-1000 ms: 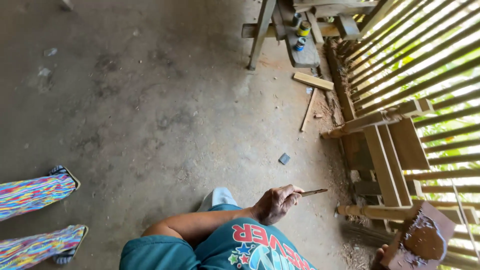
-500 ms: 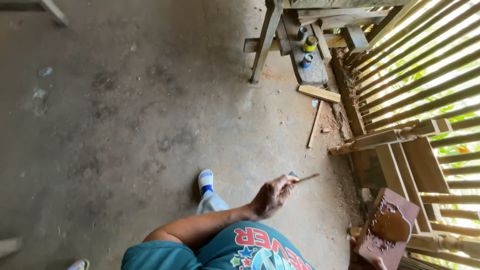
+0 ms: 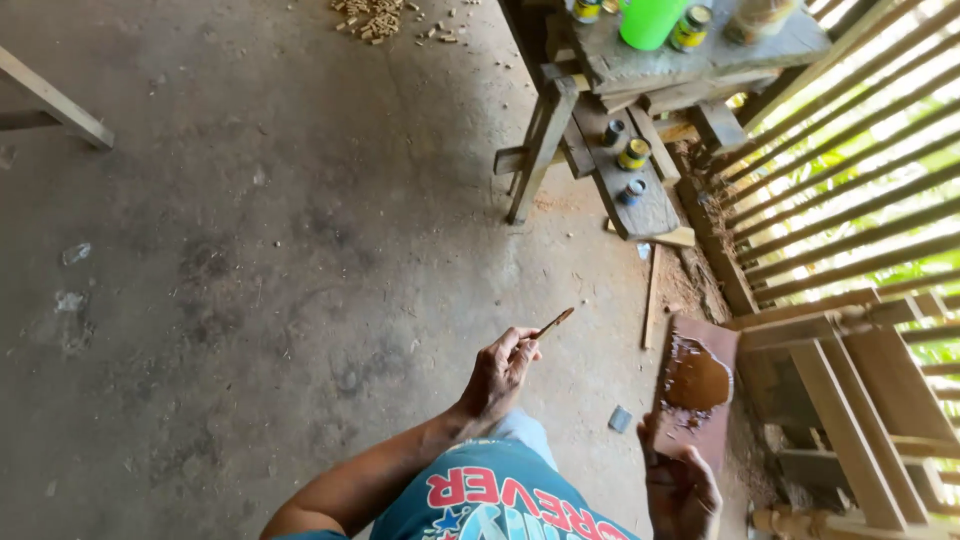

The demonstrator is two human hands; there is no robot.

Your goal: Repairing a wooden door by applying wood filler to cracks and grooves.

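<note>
Left hand (image 3: 500,372) pinches a thin stick (image 3: 553,322), fingers closed. Right hand (image 3: 682,487) grips a board (image 3: 695,400) smeared with brown paste. Judged step: mixing or applying paste; next calls for loading the stick. Beyond the board, small yellow-banded tins (image 3: 633,153) sit on the surface (image 3: 630,190); green cup (image 3: 650,22) above.

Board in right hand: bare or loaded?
Loaded: the board in the right hand carries a glossy brown blob across its upper middle.
</note>
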